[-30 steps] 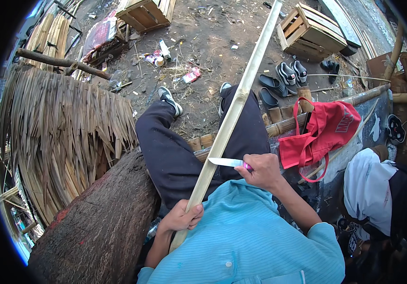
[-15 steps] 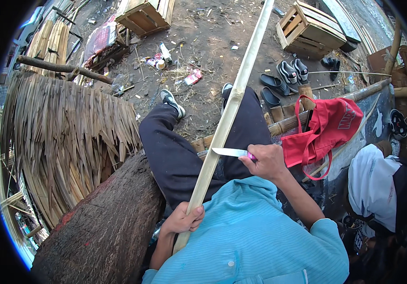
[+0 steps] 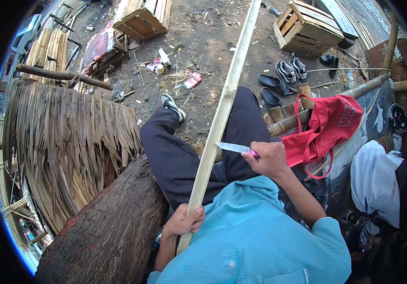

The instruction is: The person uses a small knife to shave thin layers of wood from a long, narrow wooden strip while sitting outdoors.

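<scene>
A long, pale bamboo strip (image 3: 211,150) runs from beside my waist up past my knees toward the top of the view. My left hand (image 3: 184,220) is wrapped round it near its lower end. In my right hand (image 3: 269,160) is a knife (image 3: 234,147) with a pink-purple handle. Its blade points left, and the tip is at the right edge of the strip; whether it touches, I cannot tell. The strip passes over my dark trousers (image 3: 175,156), with a node showing near my right knee.
A thick log (image 3: 104,227) lies at my left beside dry thatch (image 3: 71,137). To my right, a red bag (image 3: 329,123) hangs over a bamboo rail (image 3: 364,88). Shoes and sandals (image 3: 274,85) lie beyond it. Wooden crates (image 3: 310,28) and litter (image 3: 191,80) are on the dirt ground.
The strip's far end has swung left. The knife has tilted, its tip pointing more up and left, and my right hand has shifted slightly right. My left hand keeps its hold.
</scene>
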A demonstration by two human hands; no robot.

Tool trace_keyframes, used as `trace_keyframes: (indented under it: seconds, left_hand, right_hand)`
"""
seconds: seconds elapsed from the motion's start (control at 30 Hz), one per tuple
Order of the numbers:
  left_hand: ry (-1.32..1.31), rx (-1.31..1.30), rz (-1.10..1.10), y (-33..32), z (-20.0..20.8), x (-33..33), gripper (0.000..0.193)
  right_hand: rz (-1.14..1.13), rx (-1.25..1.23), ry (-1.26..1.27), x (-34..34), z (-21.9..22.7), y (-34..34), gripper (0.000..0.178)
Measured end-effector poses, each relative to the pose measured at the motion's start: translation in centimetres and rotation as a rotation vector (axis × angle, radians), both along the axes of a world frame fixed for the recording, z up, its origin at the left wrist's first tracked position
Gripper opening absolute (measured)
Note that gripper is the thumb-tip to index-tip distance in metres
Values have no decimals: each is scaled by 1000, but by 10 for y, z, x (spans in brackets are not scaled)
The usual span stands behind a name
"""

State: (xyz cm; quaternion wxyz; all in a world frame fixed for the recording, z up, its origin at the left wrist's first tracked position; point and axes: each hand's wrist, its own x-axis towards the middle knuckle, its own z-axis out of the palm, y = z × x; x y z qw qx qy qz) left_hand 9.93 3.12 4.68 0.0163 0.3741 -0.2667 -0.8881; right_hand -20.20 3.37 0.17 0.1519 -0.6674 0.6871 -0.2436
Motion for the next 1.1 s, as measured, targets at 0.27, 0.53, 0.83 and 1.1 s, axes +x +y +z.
trace_keyframes:
  seconds: [0.27,0.53,0.83,1.1]
  left_hand:
    - [28,6,-20,4,-2,1,34]
    - [25,-32,-2,2,0,2,33]
    - [13,-92,0,-1,0,1,31]
    - [42,-49,5,5,2,1,31]
  right_hand:
    - [15,-2,31,-4,2,-7,39]
    - [-48,38,43,1,0,-4,39]
    - [60,-37,-5,10,4,-2,39]
    - [125,-27,-3,19,11,3,40]
